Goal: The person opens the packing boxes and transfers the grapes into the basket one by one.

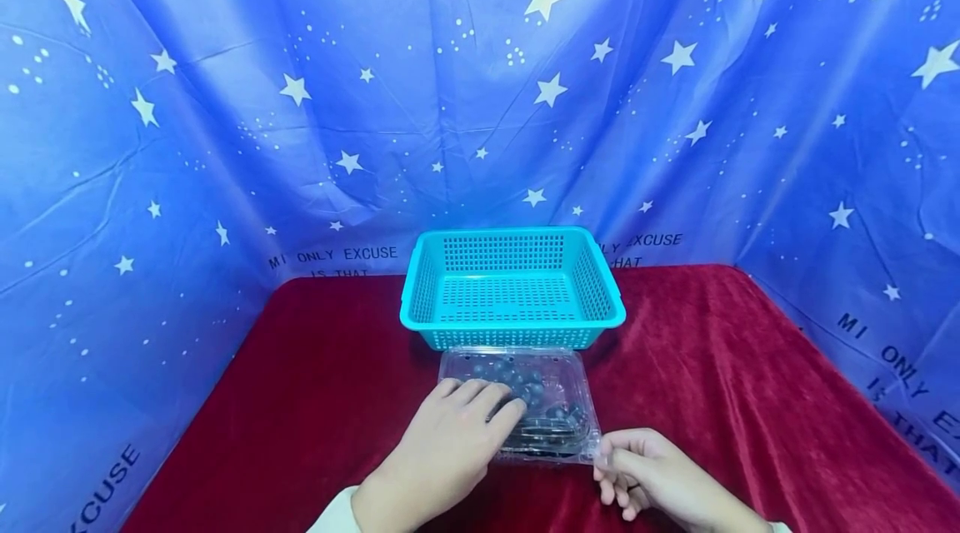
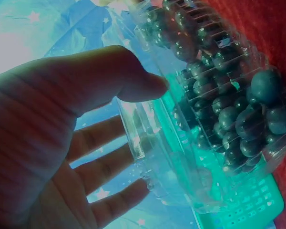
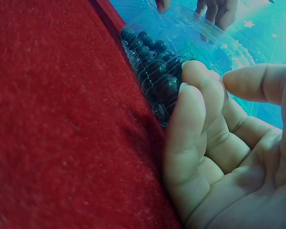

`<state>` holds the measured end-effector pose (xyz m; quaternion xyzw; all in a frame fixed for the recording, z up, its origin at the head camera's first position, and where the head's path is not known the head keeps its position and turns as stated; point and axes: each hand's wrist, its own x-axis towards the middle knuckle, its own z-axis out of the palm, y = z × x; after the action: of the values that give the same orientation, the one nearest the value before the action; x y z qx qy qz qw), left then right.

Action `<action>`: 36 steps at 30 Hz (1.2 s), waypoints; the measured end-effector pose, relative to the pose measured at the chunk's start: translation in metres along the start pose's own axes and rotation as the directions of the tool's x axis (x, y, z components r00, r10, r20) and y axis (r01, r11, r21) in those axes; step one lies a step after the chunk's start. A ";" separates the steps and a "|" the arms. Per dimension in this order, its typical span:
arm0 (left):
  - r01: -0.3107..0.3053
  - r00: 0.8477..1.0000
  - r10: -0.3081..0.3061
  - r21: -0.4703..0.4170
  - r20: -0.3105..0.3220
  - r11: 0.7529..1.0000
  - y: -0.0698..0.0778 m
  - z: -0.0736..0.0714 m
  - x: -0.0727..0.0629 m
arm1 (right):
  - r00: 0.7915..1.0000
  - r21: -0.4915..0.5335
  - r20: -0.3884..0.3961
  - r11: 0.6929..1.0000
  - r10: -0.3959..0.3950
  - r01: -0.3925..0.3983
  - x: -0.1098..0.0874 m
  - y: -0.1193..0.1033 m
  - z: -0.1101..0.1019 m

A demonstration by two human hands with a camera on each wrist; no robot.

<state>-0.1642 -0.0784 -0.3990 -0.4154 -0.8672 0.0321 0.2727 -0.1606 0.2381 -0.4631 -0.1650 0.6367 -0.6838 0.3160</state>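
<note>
A clear box point(image 1: 546, 435) of dark fruit point(image 2: 229, 117) sits on the red worktop point(image 1: 712, 366), near the blue basket point(image 1: 510, 326). The left hand point(image 1: 453, 441) rests on the box, fingers loose. The right hand point(image 1: 651, 470) pinches the box's near right corner.

Up top, the head camera sits above and behind both hands, facing forward and down, far enough back to take in the teal basket point(image 1: 513, 336) beyond the grip; right in close, the left wrist view, turned sideways, peers forward past the left hand point(image 1: 442, 443) to the clear box point(image 1: 562, 375); equally near, the right wrist view looks across the right hand point(image 1: 651, 466); all three share the box.
</note>
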 end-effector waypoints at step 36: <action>0.239 0.889 -0.193 -0.060 0.416 0.969 -0.005 -0.018 -0.003 | 0.999 -0.033 -0.048 0.999 0.023 -0.025 0.000 0.001 0.002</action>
<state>-0.1572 -0.0870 -0.3838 -0.3148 -0.9461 0.0398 0.0647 -0.1595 0.2369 -0.4634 -0.1464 0.6572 -0.6730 0.3061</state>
